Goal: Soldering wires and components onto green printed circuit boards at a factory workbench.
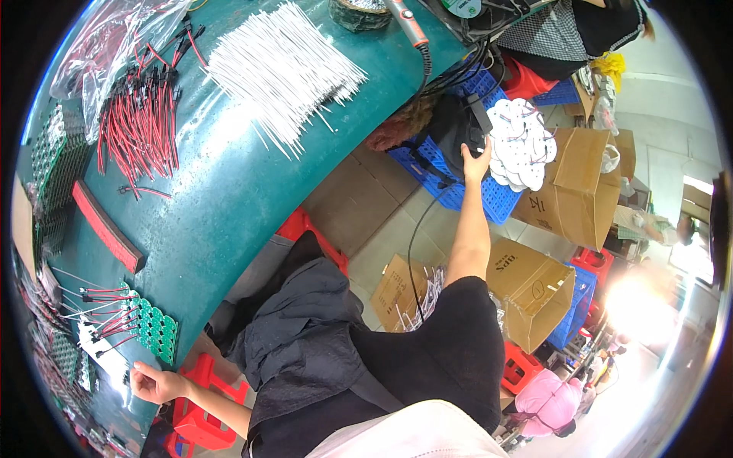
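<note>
My left hand (158,384) is at the table's near edge, its fingers curled inward; whether anything small is in them I cannot make out. Just beyond it lies a green circuit board panel (156,328) of round pieces, with red and black wires attached on its left side. A white strip (103,353) is close to the fingers. My right hand (475,162) reaches far out to the right, thumb and fingers apart, at a black object (475,118) over a blue plastic crate (500,202). Beside it is a pile of white round discs (521,145) with thin wires.
The green table (221,221) carries red and black connector wires (141,122), white sticks (282,72), a red bar (107,225) and stacked green boards (57,164). Cardboard boxes (531,294) and red stools (205,408) stand on the floor. A person in pink (548,401) is behind.
</note>
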`<action>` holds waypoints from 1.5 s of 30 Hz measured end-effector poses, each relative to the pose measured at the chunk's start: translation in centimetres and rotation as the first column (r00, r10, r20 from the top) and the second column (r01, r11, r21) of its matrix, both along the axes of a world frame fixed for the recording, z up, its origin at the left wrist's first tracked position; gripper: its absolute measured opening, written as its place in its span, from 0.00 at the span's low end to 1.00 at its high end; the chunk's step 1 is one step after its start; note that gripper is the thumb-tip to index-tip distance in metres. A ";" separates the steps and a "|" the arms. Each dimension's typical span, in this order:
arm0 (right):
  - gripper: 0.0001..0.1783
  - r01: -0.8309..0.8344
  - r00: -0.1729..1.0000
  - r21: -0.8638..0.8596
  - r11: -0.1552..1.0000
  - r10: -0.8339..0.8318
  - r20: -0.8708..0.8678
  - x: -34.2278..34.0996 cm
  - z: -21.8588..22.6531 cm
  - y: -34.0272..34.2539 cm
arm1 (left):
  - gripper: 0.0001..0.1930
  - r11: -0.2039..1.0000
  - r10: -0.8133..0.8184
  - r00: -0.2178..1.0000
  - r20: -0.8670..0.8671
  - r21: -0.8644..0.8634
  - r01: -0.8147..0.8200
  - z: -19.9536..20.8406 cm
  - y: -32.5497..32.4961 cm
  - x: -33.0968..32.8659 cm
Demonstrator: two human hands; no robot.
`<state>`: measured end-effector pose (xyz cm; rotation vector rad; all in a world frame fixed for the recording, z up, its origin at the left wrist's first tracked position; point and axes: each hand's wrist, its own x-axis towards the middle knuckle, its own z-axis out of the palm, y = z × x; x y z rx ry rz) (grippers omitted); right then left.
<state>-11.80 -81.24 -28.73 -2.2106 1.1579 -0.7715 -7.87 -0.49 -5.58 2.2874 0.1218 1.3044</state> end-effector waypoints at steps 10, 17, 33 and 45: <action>0.55 0.102 0.983 0.064 0.993 -0.091 -0.158 -1.4 -2.5 0.0 | 0.08 1.000 0.011 1.000 -0.008 -0.015 -0.011 0.0 -0.1 -0.1; 0.26 0.252 0.965 -0.184 0.950 -0.232 0.123 0.2 -0.1 1.8 | 0.08 0.996 0.067 0.997 -0.024 -0.054 -0.068 0.0 -0.9 -0.3; 0.06 -0.813 -0.168 -0.514 0.274 0.735 0.657 15.5 32.5 38.5 | 0.12 0.975 0.019 1.000 0.005 -0.220 -0.017 2.4 -4.0 0.2; 0.12 -0.952 0.274 -0.185 0.243 0.947 -0.166 19.5 30.8 49.9 | 0.13 0.799 -0.557 0.793 -0.248 0.099 0.593 6.0 -6.2 0.4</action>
